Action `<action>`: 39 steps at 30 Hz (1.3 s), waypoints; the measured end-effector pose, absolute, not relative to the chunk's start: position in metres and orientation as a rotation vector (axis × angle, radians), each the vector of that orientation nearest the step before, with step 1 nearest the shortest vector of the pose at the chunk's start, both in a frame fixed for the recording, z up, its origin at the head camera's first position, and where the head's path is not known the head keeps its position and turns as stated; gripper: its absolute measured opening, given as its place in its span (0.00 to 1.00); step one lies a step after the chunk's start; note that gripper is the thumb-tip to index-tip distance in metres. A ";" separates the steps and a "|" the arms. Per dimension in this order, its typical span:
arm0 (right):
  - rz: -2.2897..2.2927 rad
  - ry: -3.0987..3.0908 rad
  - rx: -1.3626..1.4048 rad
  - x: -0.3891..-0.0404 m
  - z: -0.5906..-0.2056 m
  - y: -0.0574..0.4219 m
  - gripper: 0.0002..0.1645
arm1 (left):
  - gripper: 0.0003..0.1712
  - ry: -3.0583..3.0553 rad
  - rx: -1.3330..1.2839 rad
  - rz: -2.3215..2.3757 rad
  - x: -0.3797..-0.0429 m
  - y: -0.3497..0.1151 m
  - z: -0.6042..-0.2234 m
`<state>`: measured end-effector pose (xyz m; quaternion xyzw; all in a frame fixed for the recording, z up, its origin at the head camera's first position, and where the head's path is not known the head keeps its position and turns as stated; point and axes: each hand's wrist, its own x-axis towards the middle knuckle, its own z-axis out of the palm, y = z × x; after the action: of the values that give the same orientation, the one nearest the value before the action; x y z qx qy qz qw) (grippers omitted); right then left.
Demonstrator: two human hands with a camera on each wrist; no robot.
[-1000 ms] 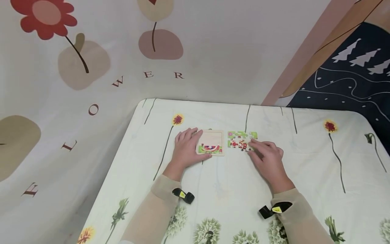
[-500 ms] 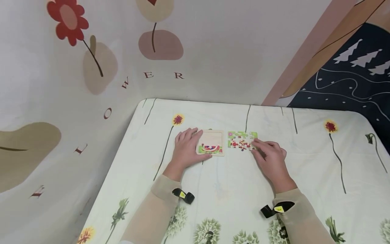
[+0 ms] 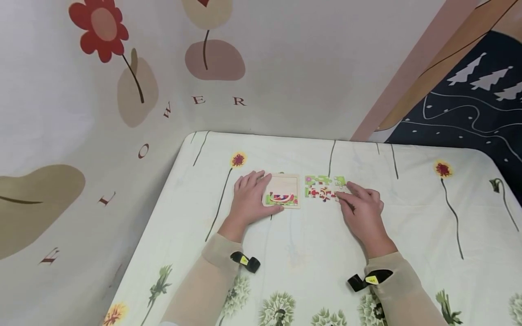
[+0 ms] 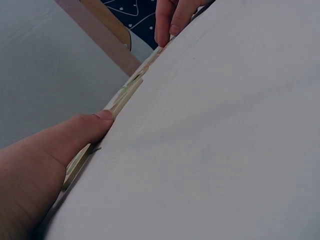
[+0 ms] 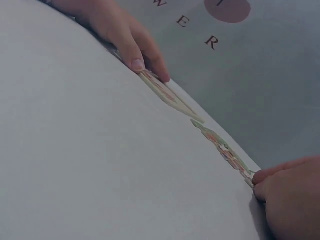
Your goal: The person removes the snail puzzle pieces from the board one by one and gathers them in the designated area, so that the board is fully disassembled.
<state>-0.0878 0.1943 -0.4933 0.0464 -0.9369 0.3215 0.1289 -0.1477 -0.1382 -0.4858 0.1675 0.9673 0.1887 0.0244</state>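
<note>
A square wooden puzzle tray (image 3: 282,184) lies on the table, its lower strip filled with coloured pieces and its upper part bare wood. My left hand (image 3: 250,199) holds the tray at its left side, thumb along the near edge and fingertips at the far left corner. To the tray's right lies a group of loose jigsaw pieces (image 3: 322,186) in green, red and white. My right hand (image 3: 360,213) is at the right end of this group, thumb and fingers pinching a puzzle piece (image 5: 248,180) there, partly hidden by the fingers.
A white cloth (image 3: 310,253) printed with flowers covers the table. Behind its far edge rises a pale wall hanging (image 3: 293,90) with letters and flower shapes; a dark panel with white trees (image 3: 461,108) stands at the right. A black wrist camera (image 3: 246,261) sits on each sleeve.
My right hand has shifted slightly right along the loose pieces, and its fingers have spread a little at the right end. The left hand and the tray have stayed in place.
</note>
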 end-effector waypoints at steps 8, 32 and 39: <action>0.924 -2.705 0.110 -0.087 -0.492 0.192 0.14 | 0.62 3.001 0.528 0.596 -0.147 -0.138 -0.486; 1.063 -2.601 0.130 -0.090 -0.492 0.189 0.13 | 0.58 2.816 0.630 0.777 -0.157 -0.159 -0.476; 0.990 -2.566 0.304 -0.091 -0.495 0.174 0.12 | 0.58 2.813 0.606 0.792 -0.157 -0.159 -0.474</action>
<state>-0.0913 0.1741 -0.4945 0.1079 -0.9112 0.3514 0.1861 -0.1571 -0.1589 -0.4744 0.2023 0.9397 0.2644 0.0787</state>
